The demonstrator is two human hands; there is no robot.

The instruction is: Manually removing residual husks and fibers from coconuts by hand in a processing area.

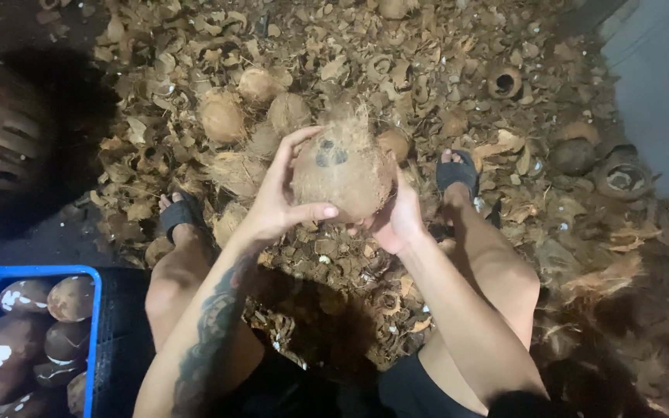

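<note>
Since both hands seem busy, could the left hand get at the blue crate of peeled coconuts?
Probably yes: the blue crate sits uncovered beside the left knee, but the left hand first has to let go of the husked coconut.

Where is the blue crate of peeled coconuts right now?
In the head view, the blue crate sits at the bottom-left corner, beside the person's left knee, on the left hand side of the husked coconut held up in both hands.

I hold a coconut (342,169) between my left hand (276,201) and right hand (398,218), above the shell litter (427,70) between my feet. More coconuts (223,116) lie just behind it. A crate (96,310) holding peeled coconuts (25,340) sits at my left.
</note>
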